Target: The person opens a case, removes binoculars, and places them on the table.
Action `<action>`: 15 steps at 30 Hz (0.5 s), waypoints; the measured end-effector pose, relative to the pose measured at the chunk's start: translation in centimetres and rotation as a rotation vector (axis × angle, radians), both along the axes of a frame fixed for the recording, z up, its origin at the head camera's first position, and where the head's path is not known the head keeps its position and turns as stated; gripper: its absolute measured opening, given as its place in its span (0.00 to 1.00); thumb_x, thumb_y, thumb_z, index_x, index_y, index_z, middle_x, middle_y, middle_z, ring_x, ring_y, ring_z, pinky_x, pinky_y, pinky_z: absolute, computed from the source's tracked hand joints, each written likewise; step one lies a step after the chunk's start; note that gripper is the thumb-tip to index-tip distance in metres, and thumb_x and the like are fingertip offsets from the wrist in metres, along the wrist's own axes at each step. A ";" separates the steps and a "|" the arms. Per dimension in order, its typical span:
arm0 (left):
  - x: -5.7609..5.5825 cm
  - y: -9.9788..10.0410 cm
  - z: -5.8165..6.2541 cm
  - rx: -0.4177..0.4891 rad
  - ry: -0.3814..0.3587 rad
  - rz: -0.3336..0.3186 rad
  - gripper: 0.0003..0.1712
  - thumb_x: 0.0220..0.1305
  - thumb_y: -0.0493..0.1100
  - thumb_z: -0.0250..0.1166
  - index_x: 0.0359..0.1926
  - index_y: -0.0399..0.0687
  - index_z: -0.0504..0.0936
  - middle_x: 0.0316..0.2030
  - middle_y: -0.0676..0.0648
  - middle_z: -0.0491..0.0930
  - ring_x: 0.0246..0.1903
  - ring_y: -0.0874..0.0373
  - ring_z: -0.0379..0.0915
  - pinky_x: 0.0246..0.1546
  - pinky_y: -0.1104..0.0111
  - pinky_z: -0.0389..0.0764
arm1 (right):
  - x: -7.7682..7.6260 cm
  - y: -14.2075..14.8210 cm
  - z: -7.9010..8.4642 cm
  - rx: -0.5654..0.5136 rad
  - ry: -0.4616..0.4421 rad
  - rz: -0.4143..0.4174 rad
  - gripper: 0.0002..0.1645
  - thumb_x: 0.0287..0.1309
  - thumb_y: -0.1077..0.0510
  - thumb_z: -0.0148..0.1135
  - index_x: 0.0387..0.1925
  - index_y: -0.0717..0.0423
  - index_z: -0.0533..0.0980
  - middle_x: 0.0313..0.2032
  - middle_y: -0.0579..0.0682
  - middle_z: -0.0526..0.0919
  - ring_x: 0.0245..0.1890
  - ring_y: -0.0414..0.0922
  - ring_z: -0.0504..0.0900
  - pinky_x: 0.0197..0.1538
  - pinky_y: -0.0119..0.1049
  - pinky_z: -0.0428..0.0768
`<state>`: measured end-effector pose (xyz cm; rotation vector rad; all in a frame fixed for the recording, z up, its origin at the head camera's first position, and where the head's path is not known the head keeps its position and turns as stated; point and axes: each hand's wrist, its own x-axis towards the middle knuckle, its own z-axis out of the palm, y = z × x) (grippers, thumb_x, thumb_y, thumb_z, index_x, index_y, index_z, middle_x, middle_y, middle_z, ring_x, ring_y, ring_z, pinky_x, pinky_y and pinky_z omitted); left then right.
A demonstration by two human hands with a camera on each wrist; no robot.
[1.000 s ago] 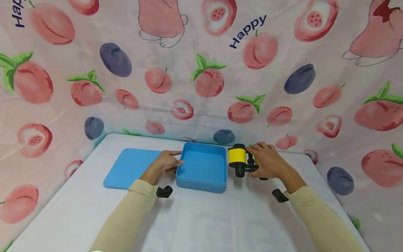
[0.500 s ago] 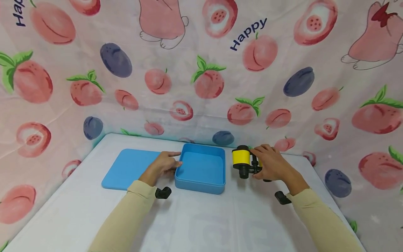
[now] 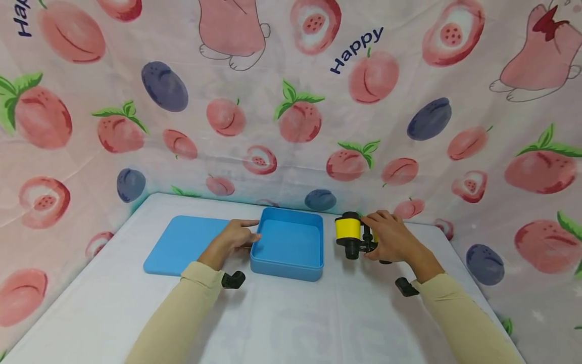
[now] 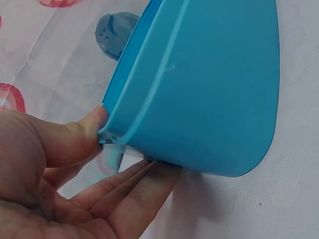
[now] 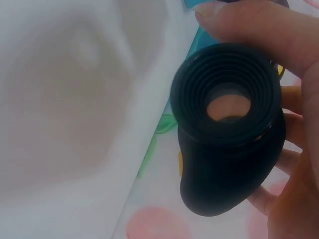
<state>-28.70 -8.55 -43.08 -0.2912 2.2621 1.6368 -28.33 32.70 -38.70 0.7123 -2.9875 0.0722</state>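
A blue open-topped box [image 3: 287, 270] stands on the table, and its inside floor shows bare in the head view. My left hand [image 3: 233, 236] holds its left side. In the left wrist view the thumb [image 4: 79, 137] lies at the rim of the box [image 4: 209, 89], while the other fingers touch the outer wall lower down. Right of the box, my right hand [image 3: 387, 236] grips yellow and black binoculars [image 3: 348, 229], covering their right half. One black eyepiece [image 5: 227, 94] faces the right wrist camera. Whether the binoculars touch the table I cannot tell.
A flat blue lid [image 3: 179, 247] lies left of the box, partly behind the left hand. White cloth covers the table [image 3: 318, 323]. A fruit-printed curtain [image 3: 282, 121] rises along its back and sides. Black wrist mounts [image 3: 233, 279] jut from both sleeves.
The binoculars and right hand have shifted slightly right, widening the gap to the box, then stayed nearly still. The left hand keeps its place at the box. The head view has drifted a little.
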 end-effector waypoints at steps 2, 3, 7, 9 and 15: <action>0.0 0.0 -0.1 0.014 0.001 -0.002 0.34 0.73 0.39 0.65 0.77 0.51 0.69 0.67 0.33 0.77 0.57 0.45 0.83 0.57 0.53 0.86 | 0.0 0.0 -0.2 0.004 0.002 -0.001 0.58 0.40 0.42 0.86 0.72 0.59 0.71 0.66 0.60 0.78 0.69 0.63 0.67 0.68 0.71 0.66; 0.1 0.0 -0.1 0.018 0.004 -0.005 0.34 0.73 0.39 0.65 0.77 0.51 0.69 0.67 0.32 0.77 0.57 0.45 0.83 0.58 0.53 0.86 | 0.0 0.0 -0.3 0.006 0.004 -0.002 0.58 0.40 0.42 0.86 0.72 0.59 0.71 0.66 0.60 0.78 0.68 0.63 0.67 0.68 0.71 0.66; 0.2 -0.1 -0.3 0.027 0.005 -0.005 0.34 0.73 0.38 0.65 0.78 0.51 0.68 0.66 0.32 0.77 0.58 0.44 0.83 0.58 0.53 0.86 | -0.1 0.0 -0.7 0.003 0.008 -0.001 0.59 0.40 0.43 0.86 0.72 0.59 0.71 0.66 0.60 0.78 0.68 0.63 0.67 0.68 0.72 0.65; 0.2 -0.1 -0.4 0.022 0.006 -0.003 0.34 0.74 0.38 0.65 0.78 0.51 0.68 0.66 0.32 0.77 0.58 0.44 0.83 0.57 0.53 0.86 | -0.1 0.1 -0.9 -0.005 0.005 -0.001 0.59 0.40 0.43 0.86 0.72 0.59 0.71 0.66 0.60 0.78 0.68 0.63 0.68 0.68 0.71 0.65; 0.1 -0.1 -0.3 0.030 0.013 -0.001 0.34 0.73 0.38 0.65 0.78 0.50 0.68 0.66 0.31 0.77 0.57 0.44 0.83 0.59 0.51 0.85 | -0.2 0.1 -1.3 -0.005 -0.005 -0.002 0.59 0.41 0.42 0.86 0.72 0.59 0.71 0.67 0.60 0.77 0.69 0.63 0.67 0.68 0.71 0.65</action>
